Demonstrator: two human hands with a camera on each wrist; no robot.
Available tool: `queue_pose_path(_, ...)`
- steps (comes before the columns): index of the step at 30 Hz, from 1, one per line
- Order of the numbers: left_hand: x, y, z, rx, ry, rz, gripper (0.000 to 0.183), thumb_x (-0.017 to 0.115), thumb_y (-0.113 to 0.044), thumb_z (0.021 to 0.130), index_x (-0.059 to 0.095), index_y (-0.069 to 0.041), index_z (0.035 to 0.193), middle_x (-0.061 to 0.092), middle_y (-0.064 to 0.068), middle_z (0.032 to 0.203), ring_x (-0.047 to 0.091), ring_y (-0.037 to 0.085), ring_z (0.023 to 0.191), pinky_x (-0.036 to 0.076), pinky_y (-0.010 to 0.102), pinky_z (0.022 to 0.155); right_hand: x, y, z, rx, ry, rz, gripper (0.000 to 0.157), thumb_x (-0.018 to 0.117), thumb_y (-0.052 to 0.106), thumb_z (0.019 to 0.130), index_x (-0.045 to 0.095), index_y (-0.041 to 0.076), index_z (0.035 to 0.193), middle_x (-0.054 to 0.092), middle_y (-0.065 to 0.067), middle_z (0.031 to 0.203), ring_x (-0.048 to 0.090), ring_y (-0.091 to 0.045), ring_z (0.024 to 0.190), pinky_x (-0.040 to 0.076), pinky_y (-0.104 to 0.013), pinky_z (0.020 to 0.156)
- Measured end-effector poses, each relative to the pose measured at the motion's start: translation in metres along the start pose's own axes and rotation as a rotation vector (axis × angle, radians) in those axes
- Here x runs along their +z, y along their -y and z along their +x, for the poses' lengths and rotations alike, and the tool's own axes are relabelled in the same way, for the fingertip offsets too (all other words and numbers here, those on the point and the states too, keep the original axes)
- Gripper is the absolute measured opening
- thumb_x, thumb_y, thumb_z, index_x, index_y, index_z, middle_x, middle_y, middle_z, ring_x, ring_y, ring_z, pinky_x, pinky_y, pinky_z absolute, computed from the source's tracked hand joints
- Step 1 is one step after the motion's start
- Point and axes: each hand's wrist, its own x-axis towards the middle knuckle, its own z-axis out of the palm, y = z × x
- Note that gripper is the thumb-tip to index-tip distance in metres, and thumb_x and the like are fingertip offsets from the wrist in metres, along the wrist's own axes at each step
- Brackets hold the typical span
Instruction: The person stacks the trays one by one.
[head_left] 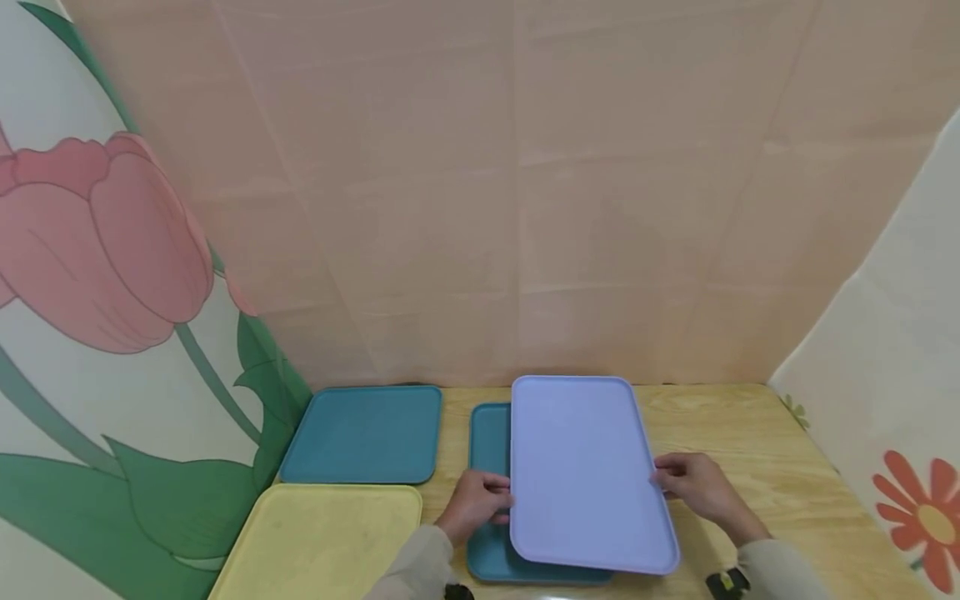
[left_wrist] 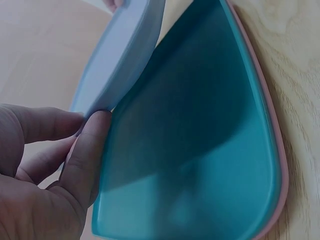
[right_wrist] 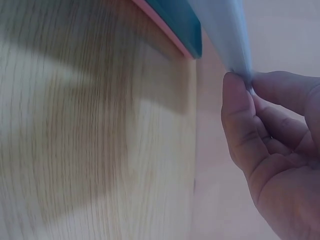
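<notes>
Both hands hold a lavender tray [head_left: 585, 471] up over a teal tray [head_left: 489, 542], at a slight slant to it. My left hand [head_left: 477, 505] pinches the lavender tray's left edge between thumb and fingers. On the opposite edge, my right hand [head_left: 697, 487] has the same kind of pinch. In the left wrist view, the teal tray [left_wrist: 200, 150] lies in the lavender tray's shadow, and a pink rim [left_wrist: 280, 160] shows just beneath it. The right wrist view shows the lavender tray [right_wrist: 225, 35] apart from the teal tray [right_wrist: 177, 25] below.
Another teal tray [head_left: 367, 433] lies at the back left of the wooden table [head_left: 720, 425]. In front of it is a yellow tray [head_left: 322, 542]. A beige sheet [head_left: 510, 208] rises behind the table, with a flower-printed wall [head_left: 90, 250] on the left and a white one [head_left: 885, 358] on the right.
</notes>
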Motion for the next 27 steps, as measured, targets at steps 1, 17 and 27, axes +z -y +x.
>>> queue_pose_path(1, -0.001, 0.0, 0.0, -0.003, 0.0, 0.007, 0.024, 0.071, 0.01, 0.084, 0.07, 0.009, 0.108, 0.07, 0.008, 0.089, 0.069, 0.018, 0.083, 0.062, 0.031, 0.066, 0.001, 0.001, 0.0, -0.005, 0.002, -0.001, 0.029, 0.066, -0.004, 0.09, 0.059, -0.025, 0.109, 0.07, -0.025, 0.091, 0.071, -0.028, 0.074, 0.061, -0.036, 0.064)
queue_pose_path(17, -0.015, 0.006, -0.006, 0.031, -0.007, 0.008, 0.024, 0.07, 0.01, 0.084, 0.07, 0.01, 0.107, 0.07, 0.009, 0.089, 0.068, 0.018, 0.082, 0.062, 0.031, 0.065, 0.017, 0.003, 0.005, -0.015, -0.01, 0.017, 0.025, 0.065, -0.006, 0.089, 0.061, -0.023, 0.108, 0.07, -0.025, 0.09, 0.071, -0.028, 0.072, 0.061, -0.033, 0.062)
queue_pose_path(27, -0.022, 0.009, -0.011, 0.022, -0.024, 0.016, 0.023, 0.069, 0.012, 0.084, 0.069, 0.011, 0.108, 0.07, 0.01, 0.09, 0.068, 0.019, 0.083, 0.062, 0.037, 0.069, 0.027, 0.01, 0.008, -0.035, -0.005, 0.041, 0.024, 0.066, -0.007, 0.088, 0.062, -0.023, 0.106, 0.07, -0.026, 0.091, 0.071, -0.03, 0.074, 0.061, -0.034, 0.063)
